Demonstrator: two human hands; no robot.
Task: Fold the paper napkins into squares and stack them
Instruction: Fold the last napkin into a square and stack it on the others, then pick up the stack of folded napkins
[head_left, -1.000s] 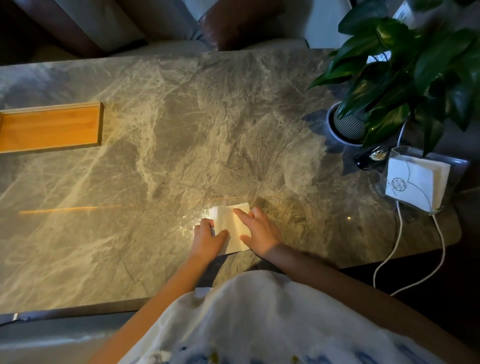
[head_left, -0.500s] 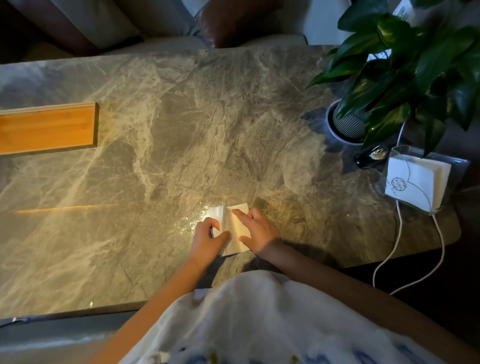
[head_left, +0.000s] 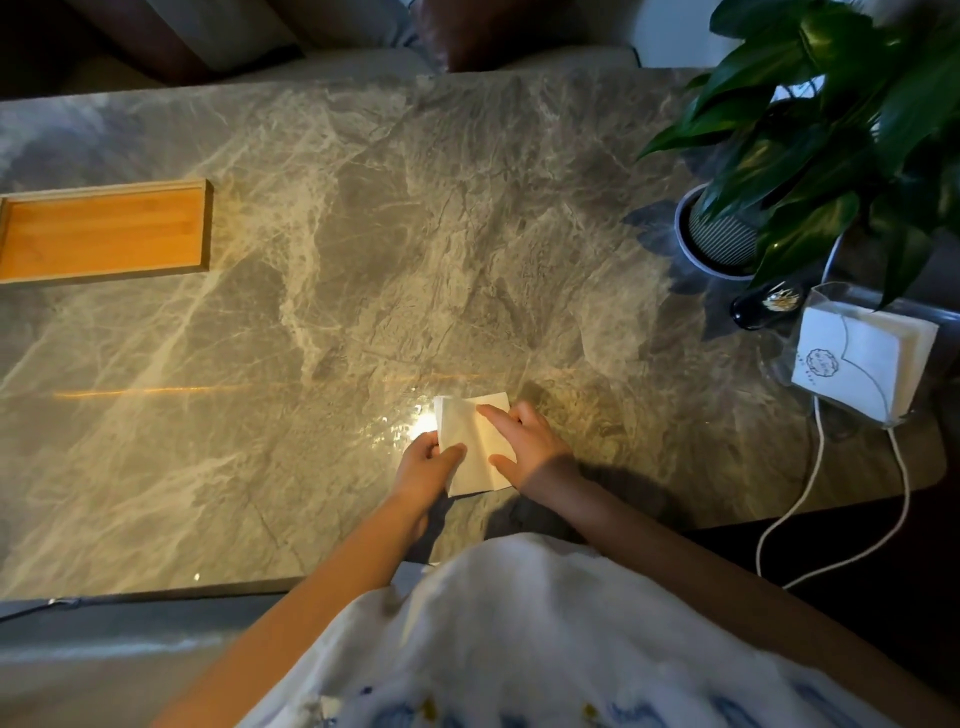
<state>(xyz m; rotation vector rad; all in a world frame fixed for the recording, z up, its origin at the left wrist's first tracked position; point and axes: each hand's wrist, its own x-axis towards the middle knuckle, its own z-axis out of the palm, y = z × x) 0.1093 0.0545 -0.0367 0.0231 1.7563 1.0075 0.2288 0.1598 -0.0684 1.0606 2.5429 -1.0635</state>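
A white paper napkin (head_left: 470, 441) lies folded on the marble table (head_left: 363, 260) near its front edge. My left hand (head_left: 425, 467) pinches the napkin's left edge, thumb on top. My right hand (head_left: 530, 449) rests on the napkin's right side, with the forefinger stretched across the fold and the thumb on the lower right corner. A clear holder with a stack of white napkins (head_left: 862, 364) stands at the table's right end.
A wooden tray (head_left: 104, 231) sits at the far left. A potted plant (head_left: 722, 234) with large leaves stands at the back right, a small dark bottle (head_left: 763, 309) beside it. A white cable (head_left: 810, 499) hangs off the right edge.
My left hand has lifted the napkin's left edge and brought it slightly rightward over the sheet. My right hand stays pressed on the right side.
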